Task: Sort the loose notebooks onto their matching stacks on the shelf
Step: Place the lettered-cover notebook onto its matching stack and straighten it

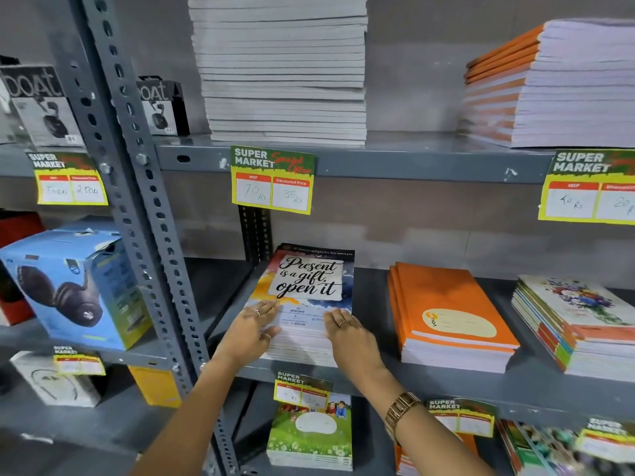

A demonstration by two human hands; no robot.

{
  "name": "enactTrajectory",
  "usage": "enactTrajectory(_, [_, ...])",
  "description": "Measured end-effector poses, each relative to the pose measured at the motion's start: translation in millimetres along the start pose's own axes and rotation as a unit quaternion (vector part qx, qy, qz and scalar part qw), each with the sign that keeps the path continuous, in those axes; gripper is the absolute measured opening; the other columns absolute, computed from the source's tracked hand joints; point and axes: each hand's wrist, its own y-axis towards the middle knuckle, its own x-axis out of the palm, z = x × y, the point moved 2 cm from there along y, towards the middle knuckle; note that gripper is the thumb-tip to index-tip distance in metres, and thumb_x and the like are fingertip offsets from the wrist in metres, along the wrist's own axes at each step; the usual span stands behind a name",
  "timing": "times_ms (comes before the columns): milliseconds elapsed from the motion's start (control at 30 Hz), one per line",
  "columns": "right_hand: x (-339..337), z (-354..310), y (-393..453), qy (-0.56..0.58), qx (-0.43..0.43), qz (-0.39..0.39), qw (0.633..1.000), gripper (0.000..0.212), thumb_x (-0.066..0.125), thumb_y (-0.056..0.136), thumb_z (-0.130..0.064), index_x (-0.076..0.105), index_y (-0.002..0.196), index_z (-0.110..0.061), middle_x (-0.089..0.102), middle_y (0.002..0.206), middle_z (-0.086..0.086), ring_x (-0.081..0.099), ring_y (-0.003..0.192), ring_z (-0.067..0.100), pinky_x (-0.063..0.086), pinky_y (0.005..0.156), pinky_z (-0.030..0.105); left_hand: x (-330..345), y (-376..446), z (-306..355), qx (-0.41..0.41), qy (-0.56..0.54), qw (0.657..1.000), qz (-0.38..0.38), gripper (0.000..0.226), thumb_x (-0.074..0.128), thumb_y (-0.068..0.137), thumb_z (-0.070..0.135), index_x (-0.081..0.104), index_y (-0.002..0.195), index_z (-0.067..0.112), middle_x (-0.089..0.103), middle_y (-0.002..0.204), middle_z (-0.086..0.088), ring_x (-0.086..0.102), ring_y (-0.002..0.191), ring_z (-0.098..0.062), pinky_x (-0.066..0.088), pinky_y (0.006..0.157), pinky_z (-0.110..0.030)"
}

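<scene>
Head view showed the left hand (252,329) and right hand (347,329) pressed flat, fingers spread, on the "Present is a gift" stack (309,304) on the middle shelf (446,386); no loose notebooks remained visible, sorting apparently nearly finished.

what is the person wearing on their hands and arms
Both forearms are bare, with no sleeves in view. The left hand carries thin gold-coloured rings on two fingers. The right hand has one gold-coloured ring. On the right wrist sits a gold-toned metal bracelet made of chunky rectangular links. No gloves or markings show.
</scene>
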Motion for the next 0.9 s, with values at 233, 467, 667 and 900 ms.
enactTrajectory(233, [-0.8,1.4,1.1,0.019,0.005,-0.018,1.000,0.053,0.036,0.100,-0.006,0.016,0.149,-0.010,0.023,0.158,0.009,0.018,0.146,0.025,0.028,0.116,0.033,2.5,-3.0,1.2,-0.009,-0.004,1.000,0.014,0.050,0.047,0.096,0.023,0.034,0.143,0.012,0.031,0.154,-0.004,0.021,0.145,-0.016,0.015,0.120,-0.031])
enactTrajectory(467, [-4.4,2.1,0.7,0.030,0.010,-0.026,0.999,0.053,0.036,0.098,-0.004,0.021,0.148,-0.011,0.023,0.157,0.009,0.019,0.146,0.026,0.032,0.114,0.038,1.6,-5.1,3.0,-0.024,-0.018,0.999,0.025,0.051,0.049,0.095,0.023,0.034,0.143,0.012,0.032,0.153,-0.005,0.023,0.144,-0.016,0.013,0.119,-0.029])
enactTrajectory(667, [-7.9,7.2,-5.6,0.052,-0.012,-0.027,0.998,0.049,0.034,0.101,-0.018,0.024,0.148,-0.011,0.026,0.156,0.008,0.019,0.146,0.022,0.014,0.120,0.039,1.4,-8.4,6.4,-0.048,-0.021,0.999,0.003,0.057,0.047,0.095,0.033,0.028,0.146,0.015,0.024,0.157,-0.001,0.015,0.146,-0.015,0.008,0.120,-0.030])
enactTrajectory(900, [-22.1,62.7,-37.7,0.037,0.047,0.068,0.996,0.045,0.033,0.101,-0.031,0.042,0.140,-0.012,0.043,0.149,0.007,0.033,0.141,0.018,0.002,0.120,0.032,12.9,-11.5,39.4,-0.109,0.086,0.990,0.005,0.069,0.027,0.096,0.051,0.014,0.148,0.008,0.016,0.159,-0.009,0.008,0.147,-0.020,0.001,0.121,-0.037])
